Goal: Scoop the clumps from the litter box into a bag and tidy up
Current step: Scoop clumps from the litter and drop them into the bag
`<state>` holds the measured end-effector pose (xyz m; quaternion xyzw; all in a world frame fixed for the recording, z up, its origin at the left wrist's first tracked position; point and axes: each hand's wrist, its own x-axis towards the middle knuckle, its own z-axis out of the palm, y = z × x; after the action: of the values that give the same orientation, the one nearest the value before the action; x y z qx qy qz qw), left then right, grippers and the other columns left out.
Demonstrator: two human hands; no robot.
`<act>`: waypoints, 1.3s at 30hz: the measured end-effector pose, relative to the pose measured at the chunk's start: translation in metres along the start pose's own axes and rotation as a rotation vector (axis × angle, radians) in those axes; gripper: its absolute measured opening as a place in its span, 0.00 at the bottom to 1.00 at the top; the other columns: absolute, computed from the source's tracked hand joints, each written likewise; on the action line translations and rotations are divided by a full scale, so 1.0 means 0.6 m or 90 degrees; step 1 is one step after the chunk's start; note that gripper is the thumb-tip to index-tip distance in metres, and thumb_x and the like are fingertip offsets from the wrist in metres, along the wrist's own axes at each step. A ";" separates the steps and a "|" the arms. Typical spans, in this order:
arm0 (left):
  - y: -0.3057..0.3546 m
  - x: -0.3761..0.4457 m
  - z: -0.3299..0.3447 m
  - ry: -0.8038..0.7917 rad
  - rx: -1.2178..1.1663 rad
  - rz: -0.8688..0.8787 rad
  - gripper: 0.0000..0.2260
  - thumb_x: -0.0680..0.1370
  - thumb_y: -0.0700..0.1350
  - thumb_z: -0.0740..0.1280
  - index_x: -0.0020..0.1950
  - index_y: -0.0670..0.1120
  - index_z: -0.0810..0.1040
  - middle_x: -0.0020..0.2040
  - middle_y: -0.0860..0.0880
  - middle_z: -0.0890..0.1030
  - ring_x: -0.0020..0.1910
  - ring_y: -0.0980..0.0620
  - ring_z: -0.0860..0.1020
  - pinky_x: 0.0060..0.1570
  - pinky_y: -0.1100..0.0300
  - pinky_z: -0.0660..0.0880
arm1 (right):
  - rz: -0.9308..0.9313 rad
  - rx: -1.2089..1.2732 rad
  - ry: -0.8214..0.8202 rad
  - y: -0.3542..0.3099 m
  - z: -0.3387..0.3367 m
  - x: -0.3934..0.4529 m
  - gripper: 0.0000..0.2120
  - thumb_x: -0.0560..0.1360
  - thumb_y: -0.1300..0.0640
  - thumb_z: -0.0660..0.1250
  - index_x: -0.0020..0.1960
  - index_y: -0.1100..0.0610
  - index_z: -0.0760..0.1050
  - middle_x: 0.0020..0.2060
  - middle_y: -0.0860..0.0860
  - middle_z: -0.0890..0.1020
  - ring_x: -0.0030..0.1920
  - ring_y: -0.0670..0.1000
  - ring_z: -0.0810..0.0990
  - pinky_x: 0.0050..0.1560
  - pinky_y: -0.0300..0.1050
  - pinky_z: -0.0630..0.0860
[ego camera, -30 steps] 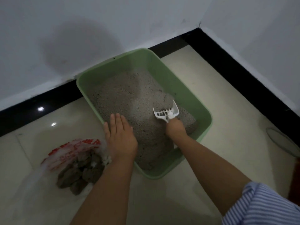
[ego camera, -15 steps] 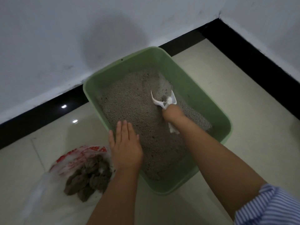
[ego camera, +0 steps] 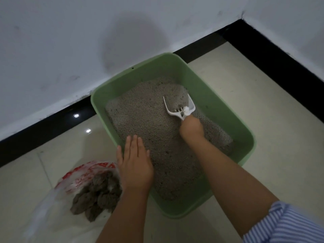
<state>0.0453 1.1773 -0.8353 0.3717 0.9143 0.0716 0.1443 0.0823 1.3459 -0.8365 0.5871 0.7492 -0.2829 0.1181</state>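
Observation:
A green litter box [ego camera: 226, 111] full of grey litter [ego camera: 149, 120] stands on the floor in a wall corner. My right hand [ego camera: 192, 128] grips the handle of a white slotted scoop [ego camera: 180, 107], whose blade digs into the litter at the far right of the box. My left hand [ego camera: 135, 163] lies flat, fingers straight, over the box's near left rim. To the left on the floor lies a clear plastic bag [ego camera: 84, 174] with red print, holding several dark clumps [ego camera: 98, 195].
White walls [ego camera: 70, 41] with a black skirting [ego camera: 52, 120] close off the back and right. Glossy cream floor tiles [ego camera: 271, 120] run right of the box and in front of it.
My right hand has pushed the scoop farther into the far right of the litter. The left hand stays flat on the rim. The view has shifted toward the box.

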 end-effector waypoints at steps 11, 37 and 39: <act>-0.006 0.004 0.010 0.003 0.058 -0.006 0.22 0.73 0.45 0.53 0.54 0.35 0.81 0.53 0.39 0.83 0.53 0.40 0.81 0.63 0.54 0.56 | -0.150 -0.061 0.060 -0.028 -0.031 0.054 0.15 0.81 0.62 0.50 0.65 0.65 0.66 0.61 0.64 0.74 0.60 0.63 0.75 0.59 0.56 0.72; 0.007 -0.017 -0.023 -0.028 -0.028 -0.041 0.23 0.83 0.48 0.43 0.77 0.43 0.45 0.78 0.47 0.46 0.77 0.52 0.42 0.73 0.54 0.36 | -0.239 -0.062 0.112 0.080 -0.047 -0.094 0.15 0.80 0.58 0.55 0.61 0.67 0.69 0.56 0.64 0.76 0.55 0.61 0.75 0.50 0.47 0.69; 0.006 -0.019 -0.023 -0.025 -0.035 -0.040 0.23 0.83 0.47 0.44 0.77 0.43 0.46 0.78 0.48 0.47 0.77 0.52 0.42 0.73 0.55 0.37 | -0.246 -0.076 0.108 0.092 -0.051 -0.109 0.15 0.80 0.58 0.55 0.60 0.68 0.70 0.55 0.65 0.77 0.55 0.61 0.75 0.51 0.48 0.69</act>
<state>0.0508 1.1715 -0.8188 0.3398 0.9202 0.0844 0.1747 0.1577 1.3183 -0.7940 0.4463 0.8705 -0.2050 0.0330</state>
